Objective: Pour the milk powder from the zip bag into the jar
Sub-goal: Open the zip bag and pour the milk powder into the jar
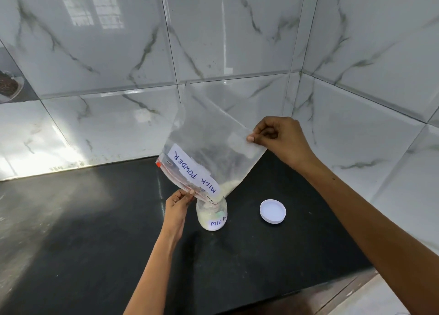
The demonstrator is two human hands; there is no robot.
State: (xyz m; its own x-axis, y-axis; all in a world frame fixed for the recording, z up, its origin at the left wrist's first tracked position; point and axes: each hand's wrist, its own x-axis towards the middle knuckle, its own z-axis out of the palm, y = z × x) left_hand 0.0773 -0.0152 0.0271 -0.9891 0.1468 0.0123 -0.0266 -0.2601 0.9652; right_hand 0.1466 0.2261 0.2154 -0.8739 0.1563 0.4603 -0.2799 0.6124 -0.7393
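Zip bag [213, 134] label: "MILK POWDER", handwritten in blue, upside down.
Jar [212, 216] label: "MILK"; any further letters seem to curve out of sight.

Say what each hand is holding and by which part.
Both hold the zip bag, tipped over the jar. The left hand pinches its zip edge beside the jar mouth; the right hand pinches the raised bottom edge.

Before us, a glossy black counter [95, 255] in a corner of grey-veined white marble wall tiles [107, 48], window glare on them.
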